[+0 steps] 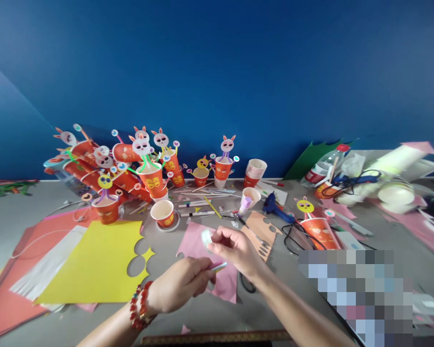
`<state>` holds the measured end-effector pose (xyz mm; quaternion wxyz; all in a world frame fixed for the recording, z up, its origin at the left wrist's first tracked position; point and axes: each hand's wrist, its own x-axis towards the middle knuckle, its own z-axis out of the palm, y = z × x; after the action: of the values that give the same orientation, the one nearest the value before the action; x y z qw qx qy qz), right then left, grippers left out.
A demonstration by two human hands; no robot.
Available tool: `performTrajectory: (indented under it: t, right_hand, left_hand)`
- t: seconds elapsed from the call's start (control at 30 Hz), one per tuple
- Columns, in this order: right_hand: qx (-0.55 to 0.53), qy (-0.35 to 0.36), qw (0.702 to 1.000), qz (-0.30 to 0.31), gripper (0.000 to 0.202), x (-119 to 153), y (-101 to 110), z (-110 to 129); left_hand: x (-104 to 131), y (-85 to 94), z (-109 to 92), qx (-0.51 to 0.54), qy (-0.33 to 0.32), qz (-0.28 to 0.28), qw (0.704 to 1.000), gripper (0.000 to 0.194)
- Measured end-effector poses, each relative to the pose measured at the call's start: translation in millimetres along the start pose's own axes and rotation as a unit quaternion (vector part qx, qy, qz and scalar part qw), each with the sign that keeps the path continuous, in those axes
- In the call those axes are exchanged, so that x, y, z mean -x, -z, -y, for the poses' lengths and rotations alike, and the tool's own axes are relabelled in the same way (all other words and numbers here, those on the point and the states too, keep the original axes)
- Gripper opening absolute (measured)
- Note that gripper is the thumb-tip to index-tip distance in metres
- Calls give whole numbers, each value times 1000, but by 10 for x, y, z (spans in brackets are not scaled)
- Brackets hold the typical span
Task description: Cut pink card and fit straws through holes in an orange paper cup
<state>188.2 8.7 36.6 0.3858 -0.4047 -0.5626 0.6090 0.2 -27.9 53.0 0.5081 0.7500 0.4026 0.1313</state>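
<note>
My left hand (183, 284), with a red bead bracelet at the wrist, is closed on a few thin coloured strips (219, 266), whose pink and pale-blue ends stick out to the right. Just above it, my right hand (235, 248) pinches a small pale, whitish-green roundish piece (206, 237); its exact kind is unclear. Beneath both hands lies pink paper (193, 241). A peach sheet with cut-outs (255, 229) is to the right of my right hand. Left of my left hand is a yellow sheet (94, 262) with round holes cut along its right edge.
Red paper cups with rabbit faces (152, 180) crowd the back left. A lone cup (162, 212) stands nearer. Behind my hands are a glue stick (245, 205), markers (197, 214) and a blue glue gun (275, 205) with a black cord. A plastic bottle (325, 166) leans at right.
</note>
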Motion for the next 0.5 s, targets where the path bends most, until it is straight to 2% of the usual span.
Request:
performTrajectory:
  t: [0.5]
  right_hand:
    - [-7, 25, 999, 39, 27, -6, 6, 75]
  left_hand:
    - [-52, 23, 84, 33, -8, 10, 999, 37]
